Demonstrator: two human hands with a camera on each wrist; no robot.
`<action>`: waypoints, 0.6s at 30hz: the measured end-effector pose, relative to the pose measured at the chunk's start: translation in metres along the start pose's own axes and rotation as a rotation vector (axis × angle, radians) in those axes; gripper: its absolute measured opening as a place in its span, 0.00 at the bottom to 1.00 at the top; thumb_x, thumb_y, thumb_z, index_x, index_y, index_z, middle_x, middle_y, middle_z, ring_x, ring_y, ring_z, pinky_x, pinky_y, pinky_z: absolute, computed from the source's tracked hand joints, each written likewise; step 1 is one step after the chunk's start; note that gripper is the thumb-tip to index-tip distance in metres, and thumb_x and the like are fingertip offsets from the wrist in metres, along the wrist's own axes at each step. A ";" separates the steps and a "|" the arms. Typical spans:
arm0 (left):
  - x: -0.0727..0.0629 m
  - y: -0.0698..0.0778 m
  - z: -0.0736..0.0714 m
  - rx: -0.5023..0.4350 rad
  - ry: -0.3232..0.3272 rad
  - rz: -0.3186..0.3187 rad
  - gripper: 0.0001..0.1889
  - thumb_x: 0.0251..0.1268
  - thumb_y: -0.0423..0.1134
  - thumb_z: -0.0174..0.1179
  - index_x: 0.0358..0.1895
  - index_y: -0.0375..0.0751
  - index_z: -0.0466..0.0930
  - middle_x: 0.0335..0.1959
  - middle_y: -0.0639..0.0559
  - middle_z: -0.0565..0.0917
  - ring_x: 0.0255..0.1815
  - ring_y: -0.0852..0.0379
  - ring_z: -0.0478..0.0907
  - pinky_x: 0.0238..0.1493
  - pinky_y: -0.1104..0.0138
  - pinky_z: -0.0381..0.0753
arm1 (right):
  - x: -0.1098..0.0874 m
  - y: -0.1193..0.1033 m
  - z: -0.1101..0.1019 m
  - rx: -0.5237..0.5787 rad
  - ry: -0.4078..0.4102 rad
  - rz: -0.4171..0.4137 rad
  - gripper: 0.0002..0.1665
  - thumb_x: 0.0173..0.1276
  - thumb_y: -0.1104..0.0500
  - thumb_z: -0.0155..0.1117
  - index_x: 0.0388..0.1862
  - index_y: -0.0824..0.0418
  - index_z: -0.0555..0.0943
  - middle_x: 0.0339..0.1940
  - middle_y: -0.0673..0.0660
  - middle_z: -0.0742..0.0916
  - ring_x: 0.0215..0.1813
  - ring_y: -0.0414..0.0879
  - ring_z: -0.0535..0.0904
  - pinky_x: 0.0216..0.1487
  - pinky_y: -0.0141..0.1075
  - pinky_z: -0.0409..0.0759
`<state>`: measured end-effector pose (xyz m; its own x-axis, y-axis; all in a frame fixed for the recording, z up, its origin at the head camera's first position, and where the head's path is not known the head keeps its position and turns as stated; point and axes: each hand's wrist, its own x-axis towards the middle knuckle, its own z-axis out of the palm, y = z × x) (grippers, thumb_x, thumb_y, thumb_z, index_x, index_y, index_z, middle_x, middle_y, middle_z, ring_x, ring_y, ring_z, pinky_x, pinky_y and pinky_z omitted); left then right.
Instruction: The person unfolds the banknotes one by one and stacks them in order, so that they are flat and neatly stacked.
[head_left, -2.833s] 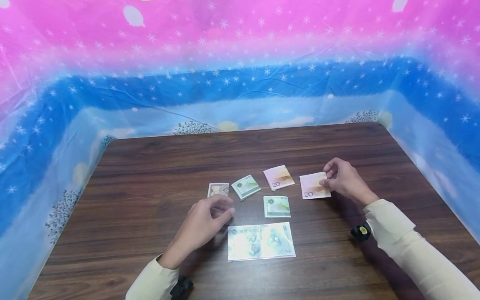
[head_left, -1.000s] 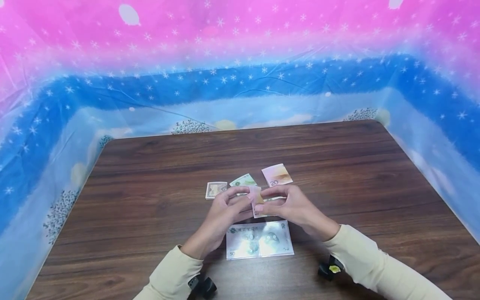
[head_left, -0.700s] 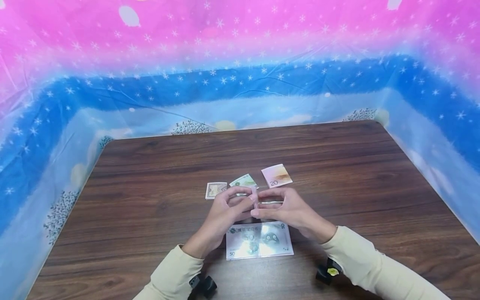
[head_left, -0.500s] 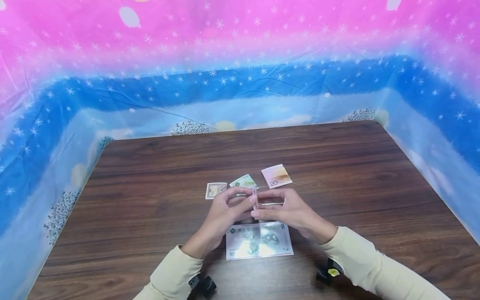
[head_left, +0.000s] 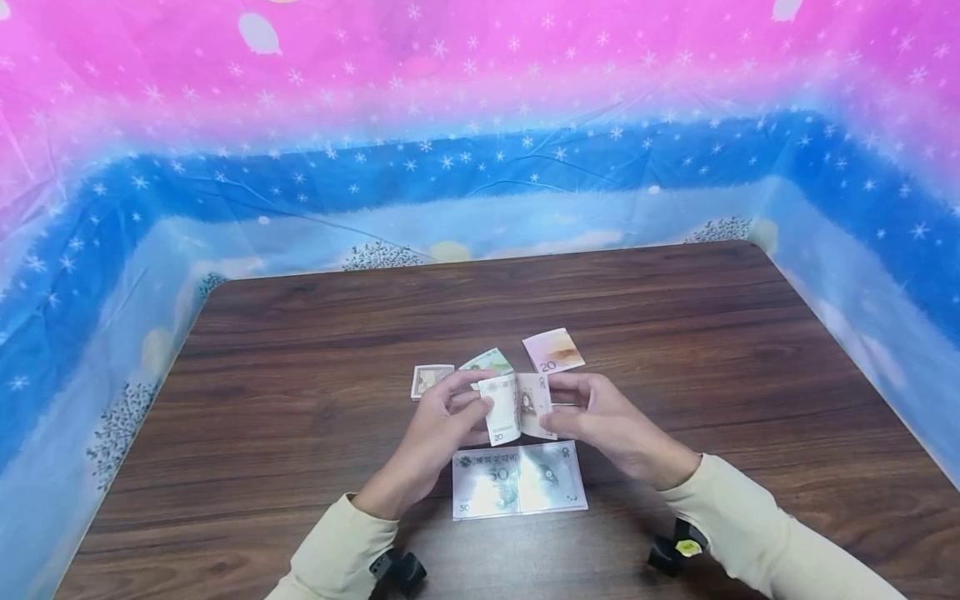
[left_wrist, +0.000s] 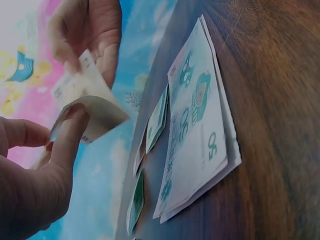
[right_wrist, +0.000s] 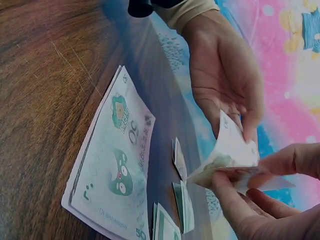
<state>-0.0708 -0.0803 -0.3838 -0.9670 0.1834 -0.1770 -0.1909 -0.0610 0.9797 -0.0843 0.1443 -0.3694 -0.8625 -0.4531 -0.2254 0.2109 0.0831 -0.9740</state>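
Observation:
A play 20 banknote (head_left: pixel 504 408) is held above the table, half unfolded with a bend at its middle fold. My left hand (head_left: pixel 438 421) pinches its left end between thumb and fingers. At the opposite end my right hand (head_left: pixel 611 425) pinches it the same way. Just below lies a spread 50 banknote (head_left: pixel 517 492), a crease down its middle; the right wrist view shows more than one layer in that 50 note stack (right_wrist: pixel 117 165). Behind the hands, a folded green note (left_wrist: pixel 158 120) is mostly hidden in the head view.
Further back on the brown wooden table (head_left: pixel 315 333) lie a folded brown note (head_left: pixel 426 380), another folded green note (head_left: pixel 489 361) and a folded pink 20 note (head_left: pixel 553 350). A pink and blue patterned cloth (head_left: pixel 480 167) surrounds the table's far and side edges.
My right hand has brought the folded 20 note from the right to the middle, where my left hand took its other end. Held edge-on half a second ago, it now spreads apart.

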 end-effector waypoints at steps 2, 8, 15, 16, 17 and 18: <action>0.000 0.000 -0.001 -0.007 0.020 0.002 0.20 0.67 0.25 0.59 0.62 0.35 0.77 0.48 0.36 0.86 0.42 0.50 0.86 0.44 0.56 0.89 | -0.001 0.000 -0.002 0.010 0.016 -0.008 0.34 0.63 0.72 0.59 0.69 0.78 0.67 0.58 0.70 0.83 0.51 0.49 0.84 0.54 0.37 0.84; -0.001 0.001 -0.007 0.011 0.074 0.002 0.20 0.62 0.24 0.65 0.58 0.34 0.79 0.47 0.36 0.87 0.41 0.47 0.88 0.40 0.57 0.89 | -0.002 -0.001 -0.006 0.042 0.097 0.013 0.30 0.66 0.73 0.60 0.66 0.79 0.68 0.51 0.66 0.85 0.46 0.46 0.85 0.47 0.35 0.86; -0.003 0.000 -0.013 0.038 0.101 -0.026 0.19 0.60 0.24 0.66 0.55 0.35 0.81 0.44 0.39 0.87 0.36 0.49 0.87 0.36 0.58 0.89 | -0.001 0.003 -0.010 0.039 0.126 0.025 0.31 0.66 0.73 0.61 0.67 0.79 0.66 0.49 0.64 0.87 0.45 0.45 0.86 0.47 0.33 0.85; -0.003 0.000 -0.013 0.038 0.102 -0.028 0.19 0.60 0.24 0.66 0.55 0.35 0.81 0.44 0.39 0.87 0.36 0.50 0.87 0.36 0.58 0.89 | -0.001 0.004 -0.010 0.038 0.124 0.025 0.31 0.66 0.74 0.60 0.68 0.79 0.65 0.49 0.64 0.87 0.45 0.45 0.86 0.47 0.34 0.85; -0.002 -0.001 -0.014 0.038 0.102 -0.032 0.19 0.59 0.23 0.66 0.55 0.35 0.81 0.43 0.39 0.87 0.36 0.50 0.87 0.36 0.58 0.89 | -0.001 0.004 -0.011 0.039 0.123 0.024 0.32 0.66 0.74 0.60 0.68 0.79 0.65 0.48 0.65 0.87 0.44 0.45 0.86 0.47 0.34 0.85; -0.002 -0.001 -0.015 0.042 0.104 -0.033 0.19 0.59 0.23 0.66 0.54 0.35 0.81 0.43 0.39 0.87 0.36 0.50 0.87 0.35 0.59 0.89 | -0.001 0.005 -0.012 0.040 0.120 0.024 0.32 0.66 0.74 0.61 0.68 0.79 0.65 0.48 0.65 0.87 0.44 0.45 0.86 0.48 0.34 0.85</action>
<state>-0.0709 -0.0954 -0.3862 -0.9730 0.0817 -0.2159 -0.2178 -0.0154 0.9759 -0.0879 0.1553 -0.3741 -0.9054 -0.3417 -0.2521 0.2481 0.0561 -0.9671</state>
